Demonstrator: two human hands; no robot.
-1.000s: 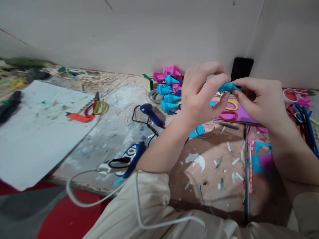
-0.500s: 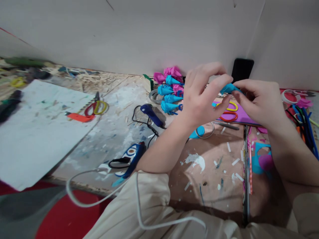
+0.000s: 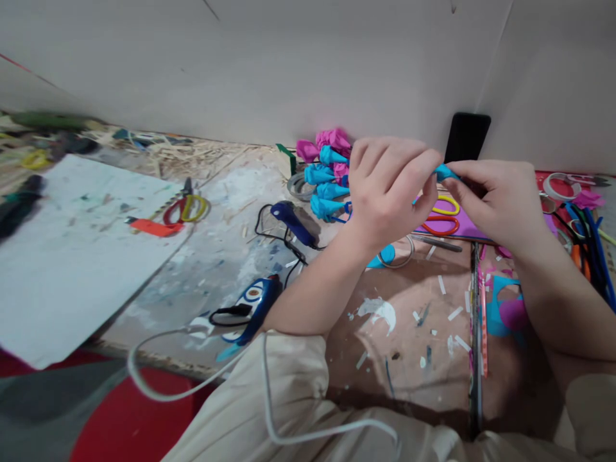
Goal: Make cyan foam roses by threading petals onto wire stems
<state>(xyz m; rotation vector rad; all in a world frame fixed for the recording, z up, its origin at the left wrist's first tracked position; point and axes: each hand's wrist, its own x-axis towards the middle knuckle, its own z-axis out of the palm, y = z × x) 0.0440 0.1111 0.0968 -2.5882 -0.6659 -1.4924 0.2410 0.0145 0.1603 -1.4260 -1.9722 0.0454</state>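
Between my two hands is a small piece of blue paper (image 3: 445, 172), rolled or folded, raised above the table. My left hand (image 3: 392, 186) grips its left end with the fingers curled in. My right hand (image 3: 495, 192) pinches the other end between thumb and forefinger. Much of the piece is hidden by my fingers. Beyond my left hand lie several blue paper flowers (image 3: 328, 206) and pink paper flowers (image 3: 333, 140). Scissors with yellow and red handles (image 3: 441, 224) rest on a purple sheet (image 3: 474, 226) below my hands.
A dark phone (image 3: 466, 136) leans on the wall. To the left are a glue gun (image 3: 293, 223), a blue-and-white device (image 3: 253, 311) with a cable, a large white sheet (image 3: 81, 269) and more scissors (image 3: 185, 206). Blue paper scraps (image 3: 498, 314) and pipe cleaners (image 3: 590, 244) lie right.
My left hand has closed its fingers and lowered slightly onto the blue paper. My right hand has shifted a little left, and less of the piece shows now.
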